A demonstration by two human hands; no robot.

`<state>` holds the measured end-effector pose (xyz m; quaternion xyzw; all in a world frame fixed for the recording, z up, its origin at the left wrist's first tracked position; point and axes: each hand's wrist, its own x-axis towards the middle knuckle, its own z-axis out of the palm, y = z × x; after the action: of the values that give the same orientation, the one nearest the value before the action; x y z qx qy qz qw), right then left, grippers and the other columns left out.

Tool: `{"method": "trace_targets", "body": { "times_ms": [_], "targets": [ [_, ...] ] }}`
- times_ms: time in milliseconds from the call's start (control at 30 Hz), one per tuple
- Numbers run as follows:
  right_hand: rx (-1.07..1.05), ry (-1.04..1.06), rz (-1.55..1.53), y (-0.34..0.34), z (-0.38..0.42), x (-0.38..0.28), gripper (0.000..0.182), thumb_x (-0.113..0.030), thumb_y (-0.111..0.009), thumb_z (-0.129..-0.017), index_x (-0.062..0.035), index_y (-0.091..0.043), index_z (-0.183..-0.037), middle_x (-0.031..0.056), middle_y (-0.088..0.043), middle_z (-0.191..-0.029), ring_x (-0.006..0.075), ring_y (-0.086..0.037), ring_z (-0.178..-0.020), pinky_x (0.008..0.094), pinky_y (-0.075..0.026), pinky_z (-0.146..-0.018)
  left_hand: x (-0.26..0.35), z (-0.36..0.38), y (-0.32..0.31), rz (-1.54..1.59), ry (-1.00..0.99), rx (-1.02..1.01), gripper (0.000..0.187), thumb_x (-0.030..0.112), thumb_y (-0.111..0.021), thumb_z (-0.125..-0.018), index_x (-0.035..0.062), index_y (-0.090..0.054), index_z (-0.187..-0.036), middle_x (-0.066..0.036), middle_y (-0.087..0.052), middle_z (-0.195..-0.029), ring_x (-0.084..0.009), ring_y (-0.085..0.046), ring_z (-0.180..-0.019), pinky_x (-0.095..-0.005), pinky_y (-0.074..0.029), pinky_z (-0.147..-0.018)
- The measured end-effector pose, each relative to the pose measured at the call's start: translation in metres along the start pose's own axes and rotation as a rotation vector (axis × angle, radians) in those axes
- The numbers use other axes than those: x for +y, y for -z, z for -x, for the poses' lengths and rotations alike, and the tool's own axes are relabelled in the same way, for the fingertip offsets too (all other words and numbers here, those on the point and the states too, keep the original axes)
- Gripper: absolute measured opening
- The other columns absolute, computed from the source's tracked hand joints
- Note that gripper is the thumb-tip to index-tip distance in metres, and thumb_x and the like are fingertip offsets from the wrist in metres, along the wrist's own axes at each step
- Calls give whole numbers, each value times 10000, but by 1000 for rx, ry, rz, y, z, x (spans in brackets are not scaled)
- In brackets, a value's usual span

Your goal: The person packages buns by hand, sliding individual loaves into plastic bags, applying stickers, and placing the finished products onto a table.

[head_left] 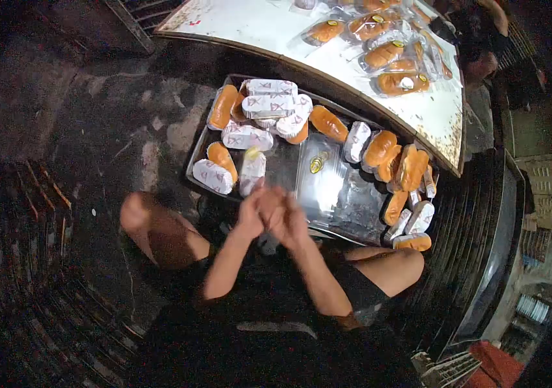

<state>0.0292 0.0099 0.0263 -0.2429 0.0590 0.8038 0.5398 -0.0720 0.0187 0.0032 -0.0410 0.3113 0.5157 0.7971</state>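
My left hand [250, 213] and my right hand [287, 222] are close together above the near edge of a black tray [276, 159]. Both are blurred, and I cannot make out whether anything is between the fingers. Just beyond them lies a bun in a white printed wrapper [252, 172], with a small yellowish spot above its far end. To the right, a clear plastic sleeve with a yellow-green label [317, 163] lies flat in the tray. Wrapped and bare-topped buns [269, 105] are heaped at the tray's left, and more buns [380, 148] line its right side.
Beyond the tray stands a white table [250, 26] with several bagged buns [402, 83] on it. Another person [479, 32] is at the far right. Dark slatted racks [36, 258] stand at the left, with others at the right. My bent knees flank the tray's near side.
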Motion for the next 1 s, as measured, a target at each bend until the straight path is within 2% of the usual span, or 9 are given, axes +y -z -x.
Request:
{"method": "trace_targets", "body": {
  "times_ms": [67, 100, 167, 233, 367, 433, 700, 867, 1000],
  "targets": [
    [-34, -254, 342, 14, -13, 13, 351, -176, -373, -872, -52, -371, -1200, 109, -476, -1111, 234, -487, -997, 345, -405, -862, 31, -1, 19, -124, -163, 112, 295, 180, -481, -802, 86, -459, -1081, -61, -530, -882, -198, -529, -785, -322, -446, -664],
    [-170, -90, 1018, 27, -30, 11, 296, -157, -380, -863, -70, -458, -1135, 100, -486, -1102, 231, -512, -952, 328, -408, -845, 44, 6, 9, -186, -314, 221, 263, 184, -484, -798, 103, -472, -1048, -53, -521, -833, -206, -532, -728, -320, -462, -536],
    [-185, 509, 1876, 29, -72, 9, 346, -176, -470, -774, -100, -475, -1112, 92, -507, -1088, 244, -498, -971, 377, -377, -854, 66, -3, 34, -28, -464, 296, 270, 206, -473, -813, 88, -467, -1056, -45, -484, -836, -205, -502, -836, -332, -459, -652],
    [-711, 1327, 2722, 39, -120, -2, 320, -180, -502, -720, -117, -542, -1031, 44, -522, -1041, 185, -485, -968, 361, -368, -819, 69, 6, 14, -38, -483, 315, 299, 232, -483, -797, 78, -463, -1053, -64, -465, -923, -238, -461, -944, -392, -430, -767],
    [-961, 992, 2498, 54, -151, -18, 338, -209, -514, -675, -140, -547, -1005, 20, -530, -1017, 185, -468, -975, 359, -354, -805, 79, 11, 0, 66, -525, 156, 417, 297, -495, -745, 53, -424, -1075, -114, -454, -1003, -318, -452, -978, -501, -377, -851],
    [-730, 927, 2588, 64, -132, -30, 300, -213, -502, -695, -153, -550, -985, 16, -531, -1009, 186, -472, -965, 342, -344, -815, 88, 7, 6, 171, -579, 58, 411, 283, -494, -739, 40, -424, -1063, -130, -454, -1012, -327, -448, -995, -503, -371, -862],
    [-725, 1197, 2592, 74, -122, -42, 258, -191, -468, -730, -145, -538, -974, 49, -519, -1015, 202, -442, -1017, 385, -343, -845, 63, -4, -15, 269, -347, 73, 328, 243, -507, -734, 11, -481, -965, -169, -448, -1018, -365, -443, -985, -500, -386, -851],
    [-469, 356, 2630, 34, -118, -68, 258, -189, -542, -696, -43, -542, -909, 101, -563, -954, 277, -528, -891, 380, -427, -766, 77, 3, -26, 387, -332, 76, 325, 229, -467, -765, -21, -452, -972, -183, -448, -1026, -364, -440, -994, -509, -383, -845],
    [-174, 353, 1474, 16, -29, -75, 341, -229, -529, -800, 1, -488, -1048, 117, -562, -985, 212, -553, -880, 318, -455, -738, 72, -7, -13, 321, -448, 177, 346, 220, -444, -774, 4, -431, -1044, -164, -464, -1016, -353, -450, -991, -494, -393, -833]
  ]
}}
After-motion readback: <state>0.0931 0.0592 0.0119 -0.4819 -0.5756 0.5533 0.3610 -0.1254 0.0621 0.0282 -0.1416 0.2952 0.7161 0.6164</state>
